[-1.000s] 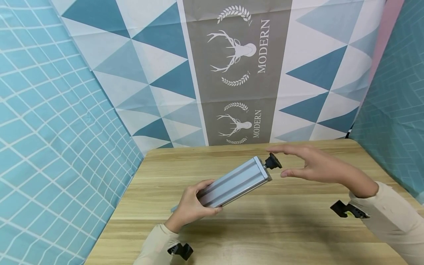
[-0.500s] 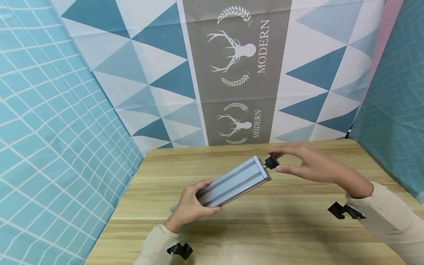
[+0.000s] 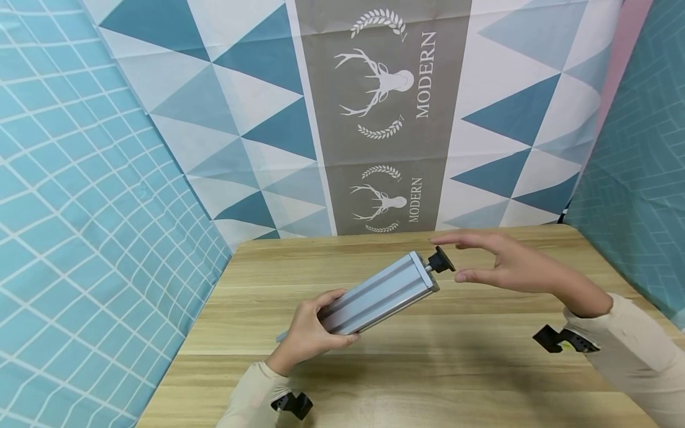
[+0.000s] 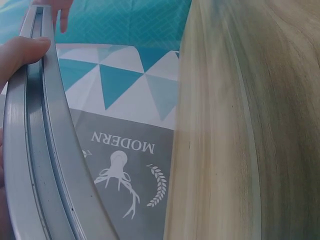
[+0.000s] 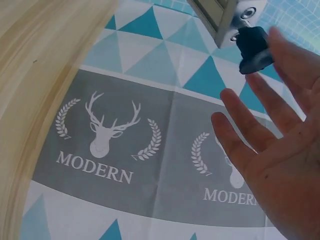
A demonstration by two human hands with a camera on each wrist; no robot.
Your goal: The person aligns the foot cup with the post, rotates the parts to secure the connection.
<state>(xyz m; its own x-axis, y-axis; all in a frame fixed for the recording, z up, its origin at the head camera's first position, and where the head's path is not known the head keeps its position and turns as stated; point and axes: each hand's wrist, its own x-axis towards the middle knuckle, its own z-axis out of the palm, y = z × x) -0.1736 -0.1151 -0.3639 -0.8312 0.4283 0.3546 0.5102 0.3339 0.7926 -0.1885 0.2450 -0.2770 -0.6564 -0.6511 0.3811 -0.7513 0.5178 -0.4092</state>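
A silver grooved aluminium profile [image 3: 380, 294] is held above the wooden table, tilted so its right end is higher. My left hand [image 3: 310, 327] grips its lower part, with the thumb along the near side; in the left wrist view the profile's long groove [image 4: 42, 130] shows. From the end plate at the upper end sticks a short threaded stem with a black levelling foot [image 3: 440, 260]. My right hand [image 3: 505, 264] hovers around the foot, fingers and thumb spread on either side. The right wrist view shows the foot [image 5: 254, 49] close to the thumb and fingertips.
The wooden table [image 3: 428, 368] extends beneath both hands. A patterned cloth with deer prints [image 3: 380, 119] hangs behind it. Blue gridded cloth [image 3: 107, 208] stands at the left, and teal cloth [image 3: 637, 160] at the right.
Half a second ago my right fingers pinched the black foot; now they are spread and the hand is slightly further right, as one second ago. The left hand and profile are nearly still.
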